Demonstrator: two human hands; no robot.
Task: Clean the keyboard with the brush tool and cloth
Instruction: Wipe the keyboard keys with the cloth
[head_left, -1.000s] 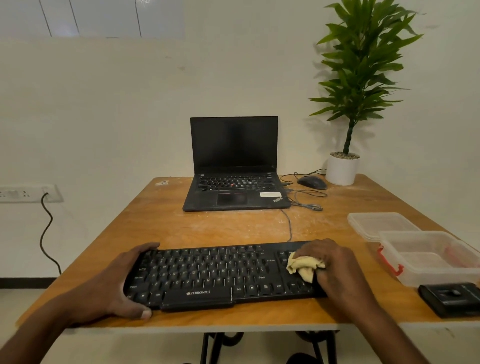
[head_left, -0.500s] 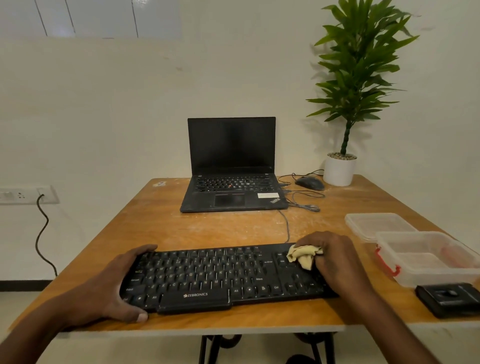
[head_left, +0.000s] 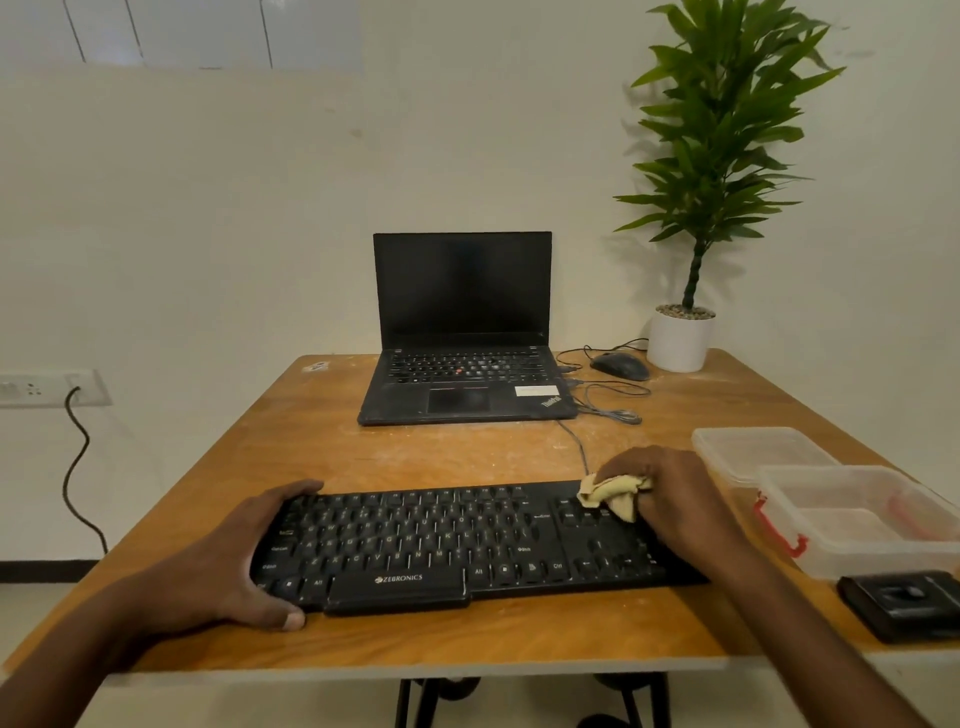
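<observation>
Zebronics keyboard (head_left: 467, 540), black with pale legends and "ZEBRONICS" printed below the spacebar, is gripped at 9 o'clock by the left hand (head_left: 228, 561); a crumpled yellow cloth (head_left: 610, 493) is pinched at 2 o'clock by the right hand (head_left: 675, 499).

Cream wall (head_left: 208, 234), wooden table (head_left: 441, 452), pale floor (head_left: 52, 592)

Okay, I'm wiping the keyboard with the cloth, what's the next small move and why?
Probably drag the cloth leftward along the top key row: the right hand presses it at the keyboard's far right corner, and the left hand braces the left end.
</observation>
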